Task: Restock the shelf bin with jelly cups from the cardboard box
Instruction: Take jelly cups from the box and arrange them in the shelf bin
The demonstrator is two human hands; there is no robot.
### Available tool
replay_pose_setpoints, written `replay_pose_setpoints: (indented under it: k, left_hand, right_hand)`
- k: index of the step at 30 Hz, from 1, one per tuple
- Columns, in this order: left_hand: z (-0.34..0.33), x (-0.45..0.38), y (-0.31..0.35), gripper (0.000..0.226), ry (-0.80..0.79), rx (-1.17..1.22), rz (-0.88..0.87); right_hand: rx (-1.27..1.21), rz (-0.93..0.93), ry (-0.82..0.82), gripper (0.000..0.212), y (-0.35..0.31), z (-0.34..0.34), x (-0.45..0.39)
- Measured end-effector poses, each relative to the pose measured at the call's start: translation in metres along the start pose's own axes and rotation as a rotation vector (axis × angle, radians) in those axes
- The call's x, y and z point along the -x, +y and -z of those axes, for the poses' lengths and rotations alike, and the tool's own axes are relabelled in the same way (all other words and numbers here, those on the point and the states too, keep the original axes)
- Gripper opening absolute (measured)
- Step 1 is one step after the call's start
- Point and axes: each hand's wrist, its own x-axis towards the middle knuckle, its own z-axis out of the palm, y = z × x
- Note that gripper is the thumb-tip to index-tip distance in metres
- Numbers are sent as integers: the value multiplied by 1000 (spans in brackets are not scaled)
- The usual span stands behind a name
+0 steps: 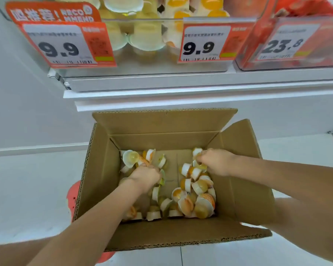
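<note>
My left hand (145, 174) closes on jelly cups (192, 196) at the left of the cardboard box (102, 169); my right hand (214, 161) grasps more at the right. Plenty remain loose (a thin layer); the shelf bin (142, 60) above already holds many.

Shelf bin (142, 60) top cut off; price tag (62, 45) small print blurred; hands' fingertips hidden among jelly cups (198, 198).
</note>
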Motion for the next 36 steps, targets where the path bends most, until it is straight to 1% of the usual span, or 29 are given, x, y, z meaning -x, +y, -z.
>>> replay_pose_setpoints:
  k: [3, 5, 8, 10, 12, 13, 15, 17, 18, 19, 21, 23, 25, 27, 29, 31, 33, 34, 36]
  left_hand:
    - [-14, -26, 8, 53, 5, 12, -14]
    - [-21, -40, 13, 52, -14, 25, -45]
    - [-28, -51, 23, 48, -53, 44, -92]
    - [-28, -56, 28, 49, -7, 204, -57]
    - [-26, -65, 34, 56, 49, 404, 25]
    - [-24, -72, 38, 61, 71, 447, 57]
    - [-23, -85, 47, 72, 141, 424, 96]
    - [-24, -100, 53, 74, 201, 353, 88]
    - [-24, -105, 54, 73, 206, 375, 101]
    - [-23, -111, 52, 73, 205, 443, 129]
    - [-19, -121, 45, 71, 190, 551, 163]
    - [-14, -128, 42, 60, 227, 459, 164]
    - [-11, -133, 43, 48, 268, 429, 162]
    - [-9, -137, 46, 43, 304, 474, 170]
    - [-8, -134, 41, 44, 350, 586, 176]
    - [-5, -123, 33, 44, 400, 780, 190]
    - [4, -107, 26, 37, 462, 940, 174]
    - [10, -98, 23, 35, 492, 978, 166]
    - [24, -77, 17, 34, 580, 1024, 179]
  right_hand:
    - [-118, -145, -50, 24, -4, -29, -38]
    - [-180, -197, -62, 22, -9, -47, -57]
    - [-244, -284, -72, 30, -16, -70, -76]
    - [-278, -339, -34, 32, -19, -79, -85]
    - [-265, -381, -32, 32, -23, -85, -91]
    - [-250, -400, -37, 32, -25, -86, -93]
    - [-268, -452, -18, 32, -29, -89, -97]
    - [-350, -517, 33, 30, -28, -89, -100]
    - [-399, -543, 64, 30, -26, -89, -98]
    - [-450, -560, 95, 36, -24, -89, -96]
    - [-621, -604, 174, 54, -18, -93, -88]
    - [-906, -652, 295, 62, -16, -96, -79]
    - [-1136, -644, 409, 57, -16, -99, -73]
    - [-1249, -642, 468, 50, -18, -98, -69]
    - [-1391, -704, 519, 42, -19, -95, -69]
    - [-1696, -777, 529, 31, -22, -84, -68]
    - [-2034, -720, 511, 27, -27, -68, -65]
    - [-2119, -651, 499, 27, -31, -59, -63]
    - [-2109, -506, 466, 28, -39, -39, -54]
